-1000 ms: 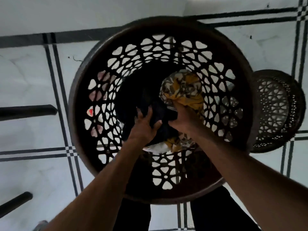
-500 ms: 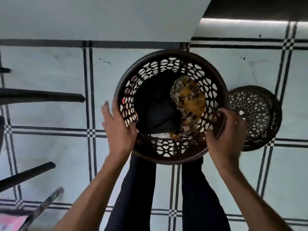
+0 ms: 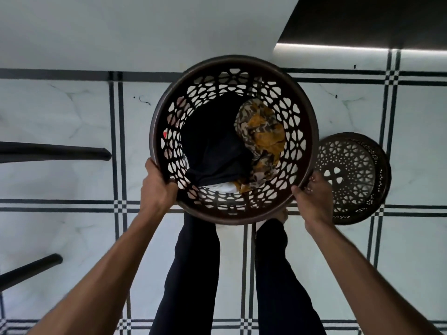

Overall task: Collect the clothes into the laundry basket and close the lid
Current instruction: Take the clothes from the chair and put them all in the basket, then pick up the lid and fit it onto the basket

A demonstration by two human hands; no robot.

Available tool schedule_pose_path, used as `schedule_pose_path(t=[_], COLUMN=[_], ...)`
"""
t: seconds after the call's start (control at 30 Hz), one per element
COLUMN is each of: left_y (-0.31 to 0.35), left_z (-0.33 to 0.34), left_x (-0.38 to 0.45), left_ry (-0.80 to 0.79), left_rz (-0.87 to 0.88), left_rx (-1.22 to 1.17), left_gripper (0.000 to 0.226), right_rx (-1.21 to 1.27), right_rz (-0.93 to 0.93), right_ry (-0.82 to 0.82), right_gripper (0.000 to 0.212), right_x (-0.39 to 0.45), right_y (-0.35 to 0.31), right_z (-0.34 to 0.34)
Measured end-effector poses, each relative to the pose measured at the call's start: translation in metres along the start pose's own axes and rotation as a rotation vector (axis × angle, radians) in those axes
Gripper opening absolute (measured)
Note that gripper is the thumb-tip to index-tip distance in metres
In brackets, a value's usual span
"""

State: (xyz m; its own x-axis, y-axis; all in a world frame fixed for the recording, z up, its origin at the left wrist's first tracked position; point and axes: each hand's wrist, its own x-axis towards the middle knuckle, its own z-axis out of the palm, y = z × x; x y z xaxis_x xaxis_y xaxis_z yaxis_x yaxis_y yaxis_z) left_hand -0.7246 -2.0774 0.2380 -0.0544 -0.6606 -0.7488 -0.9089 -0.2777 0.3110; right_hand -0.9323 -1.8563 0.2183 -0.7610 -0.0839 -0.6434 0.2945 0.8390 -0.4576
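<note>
A round dark brown laundry basket [image 3: 232,66] with a cut-out lattice wall stands on the tiled floor in front of my legs. Inside it lie a black garment [image 3: 215,146], an orange and brown patterned cloth [image 3: 262,128] and a bit of white fabric [image 3: 226,187] beneath them. My left hand [image 3: 157,187] grips the basket's near left rim, thumb inside. My right hand [image 3: 314,197] holds the near right rim. The matching lattice lid [image 3: 353,177] lies on the floor just right of the basket, behind my right hand.
Black chair or table legs [image 3: 55,153] [image 3: 29,268] jut in from the left over the white floor with black grid lines. A white wall runs along the top, with a dark surface [image 3: 372,20] at the top right. My black-trousered legs [image 3: 198,274] stand below the basket.
Both hands came out from pressing the clothes inside the basket and now grasp its rim on either side. The view has pulled back and higher.
</note>
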Motion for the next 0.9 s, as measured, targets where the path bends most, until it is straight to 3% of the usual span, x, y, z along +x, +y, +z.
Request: schedule_pose_path(t=[0.13, 0.2, 0.27, 0.33, 0.47, 0.57, 0.63, 0.73, 0.8, 0.9], left_y=[0.017, 0.021, 0.018, 0.018, 0.018, 0.014, 0.012, 0.012, 0.015, 0.019], left_z=[-0.001, 0.002, 0.011, 0.026, 0.077, 0.117, 0.143, 0.176, 0.209, 0.270], left_x=[0.022, 0.024, 0.013, -0.013, -0.077, -0.118, -0.136, -0.150, -0.150, -0.133], left_ry=[0.021, 0.064, 0.205, 0.290, -0.010, -0.256, -0.396, -0.494, -0.515, -0.533], left_rz=[0.041, 0.088, 0.258, 0.514, 0.784, 0.748, 0.707, 0.660, 0.637, 0.547], left_rx=[-0.003, 0.069, 0.273, 0.376, 0.316, 0.460, 0.580, 0.605, 0.618, 0.598], left_gripper=[0.060, 0.073, 0.089, 0.086, 0.051, 0.030, 0.027, 0.026, 0.026, 0.031], right_rx=[0.087, 0.133, 0.161, 0.186, 0.211, 0.248, 0.324, 0.311, 0.259, 0.033], right_rz=[-0.025, 0.012, 0.041, 0.075, 0.099, 0.116, 0.151, 0.162, 0.145, 0.140], right_ry=[-0.030, -0.064, -0.100, -0.128, -0.133, -0.172, -0.221, -0.191, -0.144, -0.127], right_gripper=[0.044, 0.050, 0.054, 0.056, 0.054, 0.045, 0.035, 0.028, 0.035, 0.037], right_x=[0.026, 0.037, 0.038, 0.035, 0.013, 0.001, 0.001, 0.018, 0.041, 0.087], right_y=[-0.027, -0.030, -0.029, -0.026, -0.008, 0.016, 0.031, 0.060, 0.088, 0.137], right_z=[0.000, -0.001, -0.002, -0.005, -0.003, -0.003, -0.012, -0.036, -0.053, -0.058])
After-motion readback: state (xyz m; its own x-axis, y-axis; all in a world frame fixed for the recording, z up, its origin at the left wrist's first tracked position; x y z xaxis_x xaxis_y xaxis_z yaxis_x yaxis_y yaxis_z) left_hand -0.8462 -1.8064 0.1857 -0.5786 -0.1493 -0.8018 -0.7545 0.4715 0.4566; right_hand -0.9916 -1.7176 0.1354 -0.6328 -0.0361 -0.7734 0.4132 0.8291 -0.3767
